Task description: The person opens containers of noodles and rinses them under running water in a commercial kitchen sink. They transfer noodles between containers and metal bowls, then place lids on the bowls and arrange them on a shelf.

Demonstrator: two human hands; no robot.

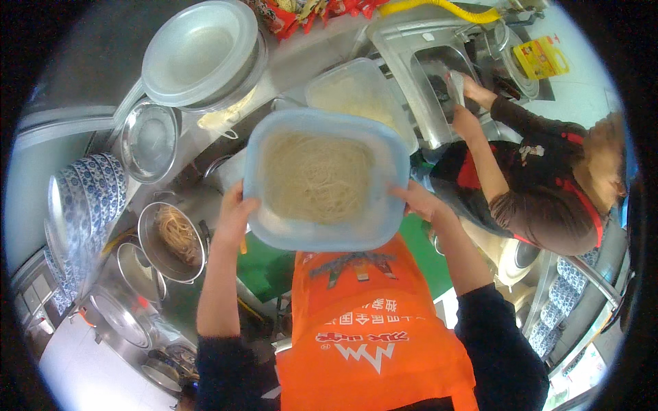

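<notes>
A pale blue plastic tub [326, 239] is held up in front of my orange apron, gripped at both short sides. Thin, pale noodle-like strands [318, 177] lie inside it, somewhat blurred. My left hand [239, 210] has its thumb over the tub's left rim. At the right rim, my right hand [419, 200] holds the other side, with its thumb inside the edge. Just beyond the tub, partly covered by it, is a translucent plastic container [354, 90] with pale contents.
A co-worker [540, 180] stands at the right, hands over a metal sink [426, 126]. Large white basins [200, 56] stand at upper left. Stacked blue-and-white bowls [87, 200] are at the left, near a pot [145, 246] holding brown noodles. A yellow hose [452, 9] crosses the top.
</notes>
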